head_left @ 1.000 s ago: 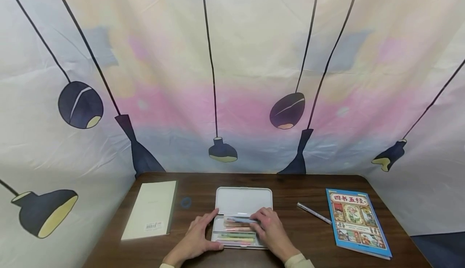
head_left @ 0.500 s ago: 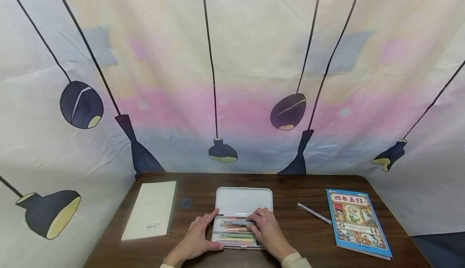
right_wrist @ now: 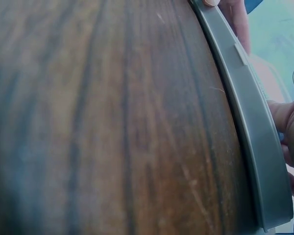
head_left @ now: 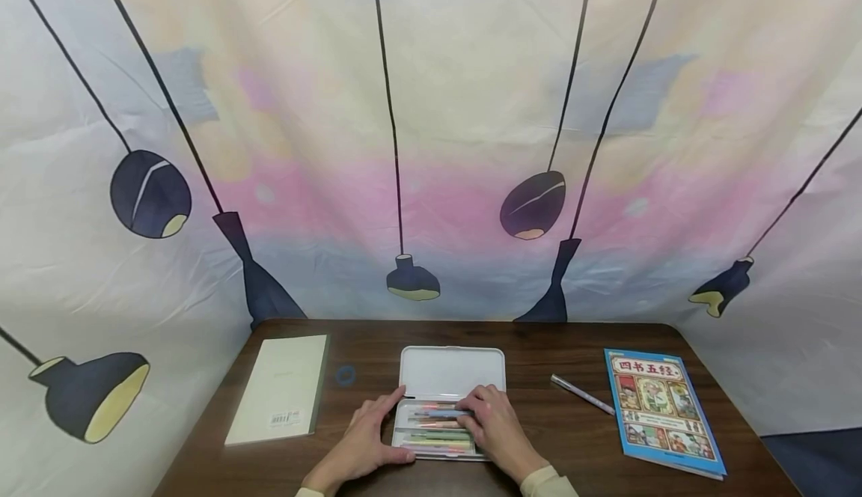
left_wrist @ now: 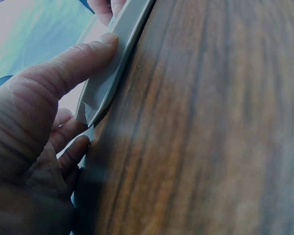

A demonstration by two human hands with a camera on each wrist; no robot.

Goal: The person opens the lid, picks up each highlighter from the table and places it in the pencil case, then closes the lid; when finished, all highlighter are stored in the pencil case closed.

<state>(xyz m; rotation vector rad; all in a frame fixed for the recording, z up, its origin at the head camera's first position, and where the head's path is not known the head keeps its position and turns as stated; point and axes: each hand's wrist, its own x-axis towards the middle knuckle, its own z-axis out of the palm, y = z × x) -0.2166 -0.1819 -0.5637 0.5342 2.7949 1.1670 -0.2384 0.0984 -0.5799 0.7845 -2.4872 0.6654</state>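
A white pencil case (head_left: 453, 372) lies unfolded on the dark wooden table, its lid tipped back. Several coloured pens (head_left: 441, 437) lie side by side inside. My left hand (head_left: 361, 437) holds the case by its left end, thumb on the front wall and fingers along the side; in the left wrist view the thumb (left_wrist: 95, 54) presses the case's edge. My right hand (head_left: 500, 430) reaches over the right end, thumb and forefinger pinching the end of a blue pen (head_left: 439, 412) in the upper part of the case. The right fingertips are partly hidden.
A cream notebook (head_left: 279, 388) lies at the left, with a small blue ring (head_left: 346, 376) beside it. Right of the case are a silvery pen (head_left: 582, 395) and a blue-bordered book (head_left: 663, 411). A printed cloth (head_left: 458, 108) hangs behind the table (head_left: 539, 347).
My right hand has shifted slightly left, bringing the blue pen from a slant down among the others in the case. My left hand has stayed in place.
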